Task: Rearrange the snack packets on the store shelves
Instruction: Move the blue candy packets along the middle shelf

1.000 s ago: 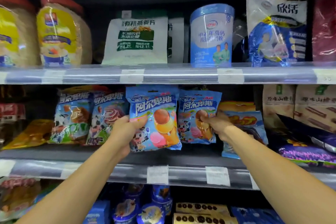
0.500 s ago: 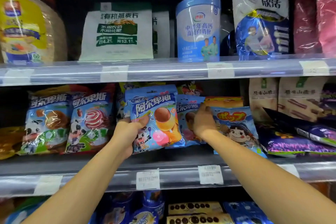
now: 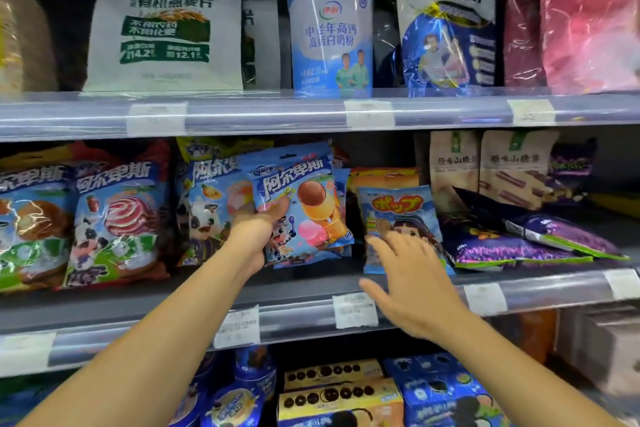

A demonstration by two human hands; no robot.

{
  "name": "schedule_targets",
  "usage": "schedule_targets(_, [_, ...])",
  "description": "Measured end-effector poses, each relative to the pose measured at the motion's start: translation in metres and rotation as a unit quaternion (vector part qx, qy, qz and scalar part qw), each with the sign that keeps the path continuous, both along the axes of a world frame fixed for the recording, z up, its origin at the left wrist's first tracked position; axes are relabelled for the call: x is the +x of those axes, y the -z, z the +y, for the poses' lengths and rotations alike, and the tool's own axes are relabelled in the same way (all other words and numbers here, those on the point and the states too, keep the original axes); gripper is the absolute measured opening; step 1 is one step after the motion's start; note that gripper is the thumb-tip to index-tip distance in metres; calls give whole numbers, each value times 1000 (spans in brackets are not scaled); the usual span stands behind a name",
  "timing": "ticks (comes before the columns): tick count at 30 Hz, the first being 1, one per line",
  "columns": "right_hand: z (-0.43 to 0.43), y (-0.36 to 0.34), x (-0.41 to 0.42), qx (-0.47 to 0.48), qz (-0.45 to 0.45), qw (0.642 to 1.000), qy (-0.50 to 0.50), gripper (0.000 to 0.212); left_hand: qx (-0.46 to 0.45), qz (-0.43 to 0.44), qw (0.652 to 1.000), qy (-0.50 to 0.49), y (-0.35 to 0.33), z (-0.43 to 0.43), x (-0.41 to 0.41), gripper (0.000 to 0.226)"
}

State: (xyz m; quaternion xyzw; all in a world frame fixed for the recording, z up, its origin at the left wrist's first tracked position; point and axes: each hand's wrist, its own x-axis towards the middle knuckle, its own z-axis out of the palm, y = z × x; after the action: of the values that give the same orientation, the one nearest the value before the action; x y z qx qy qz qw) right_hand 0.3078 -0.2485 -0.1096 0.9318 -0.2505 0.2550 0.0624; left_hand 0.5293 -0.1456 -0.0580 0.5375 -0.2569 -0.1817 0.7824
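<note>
My left hand (image 3: 258,229) grips a blue lollipop packet (image 3: 304,198) by its left edge, upright at the middle of the middle shelf (image 3: 311,314). A second blue packet sits right behind it, mostly hidden. Left of it stand a fruit-printed lollipop packet (image 3: 211,204) and a red-swirl lollipop packet (image 3: 117,218). My right hand (image 3: 408,284) hovers with fingers spread, holding nothing, in front of a light-blue packet with a cartoon girl (image 3: 398,218).
Purple packets (image 3: 519,239) lie flat at the right of the middle shelf, beige pouches (image 3: 491,166) behind them. The top shelf carries a white oat bag (image 3: 162,35), a blue tin (image 3: 330,31) and foil bags. Cookie boxes (image 3: 339,392) fill the shelf below.
My right hand has let go of the second blue packet and pulled back down toward the shelf edge, fingers spread. The view has shifted right; my left hand still holds its packet.
</note>
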Motion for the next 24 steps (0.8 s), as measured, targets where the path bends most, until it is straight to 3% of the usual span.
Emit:
schedule_targets(7, [-1, 54, -11, 5, -6, 1000, 1, 72, 35, -16, 999, 10, 16, -29, -14, 26])
schedule_targets(17, [-6, 66, -7, -22, -65, 998, -12, 61, 118, -112, 984, -67, 26, -37, -15, 21])
schedule_targets(24, [-9, 66, -7, -16, -74, 997, -19, 62, 157, -135, 973, -98, 26, -31, -19, 39])
